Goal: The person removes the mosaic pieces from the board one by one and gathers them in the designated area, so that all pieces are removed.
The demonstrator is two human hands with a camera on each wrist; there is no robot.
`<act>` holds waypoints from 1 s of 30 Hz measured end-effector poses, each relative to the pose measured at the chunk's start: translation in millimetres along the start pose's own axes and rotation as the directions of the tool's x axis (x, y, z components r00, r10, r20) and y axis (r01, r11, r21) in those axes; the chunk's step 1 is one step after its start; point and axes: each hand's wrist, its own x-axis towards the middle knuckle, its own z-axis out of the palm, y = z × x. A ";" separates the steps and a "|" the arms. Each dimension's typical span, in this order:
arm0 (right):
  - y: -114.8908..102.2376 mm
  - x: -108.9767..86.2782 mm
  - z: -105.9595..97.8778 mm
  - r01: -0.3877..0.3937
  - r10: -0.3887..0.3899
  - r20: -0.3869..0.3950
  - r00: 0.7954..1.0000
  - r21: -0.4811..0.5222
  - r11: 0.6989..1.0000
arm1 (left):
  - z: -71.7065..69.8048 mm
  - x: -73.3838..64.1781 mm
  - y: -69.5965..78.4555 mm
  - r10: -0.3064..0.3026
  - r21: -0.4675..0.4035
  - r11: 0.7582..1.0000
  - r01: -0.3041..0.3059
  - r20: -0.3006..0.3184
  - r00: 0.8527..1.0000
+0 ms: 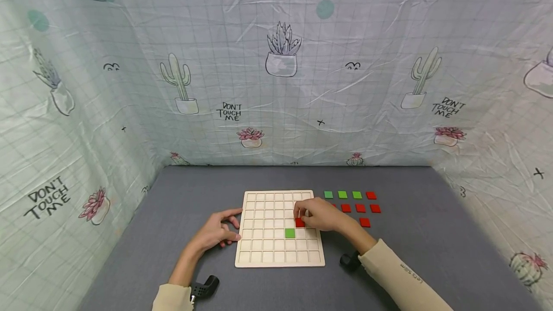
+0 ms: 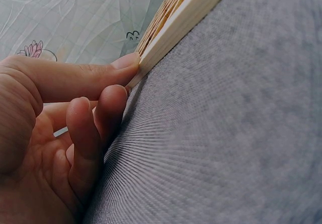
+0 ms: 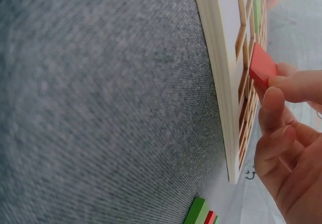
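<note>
My right hand [image 1: 319, 212] pinches a red square tile [image 1: 300, 222] between thumb and fingertips, over the right part of a wooden grid board [image 1: 259, 257]. In the right wrist view the red tile [image 3: 262, 66] stands tilted, its lower edge close to the grid cells. A green square tile [image 1: 290, 233] lies in a cell diagonally in front of it, to the left. Against the board's left edge rest the thumb and index finger of my left hand [image 1: 213, 230]. The left wrist view shows the thumb [image 2: 95, 78] touching the board's pale edge [image 2: 173, 32], other fingers loosely bent.
Right of the board, loose tiles lie in rows on the grey table [image 1: 414, 234]: green ones such as this green tile [image 1: 342, 195], and several red ones, including a red tile [image 1: 365, 222]. A patterned curtain [image 1: 319, 85] encloses the table's back and sides.
</note>
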 end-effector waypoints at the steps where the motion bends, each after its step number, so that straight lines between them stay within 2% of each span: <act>1: -0.3 -0.3 -0.3 0.001 -0.001 -0.002 1.000 0.001 1.000 | 0.0 -0.1 0.2 -0.001 -0.002 1.000 0.001 0.000 1.000; 15: 1.2 -13.8 -15.9 -0.017 0.017 -0.025 1.000 0.022 1.000 | -0.9 -1.5 0.2 0.004 -0.005 1.000 -0.004 0.009 1.000; 21: 9.5 -26.6 -25.1 -0.041 0.042 -0.031 0.999 0.053 0.998 | -1.3 -2.3 0.5 0.005 0.007 1.000 -0.005 0.009 1.000; 30: 27.0 -51.7 -41.5 -0.066 0.067 -0.051 0.996 0.029 0.997 | -1.0 -3.1 2.6 0.003 0.005 1.000 -0.003 0.013 1.000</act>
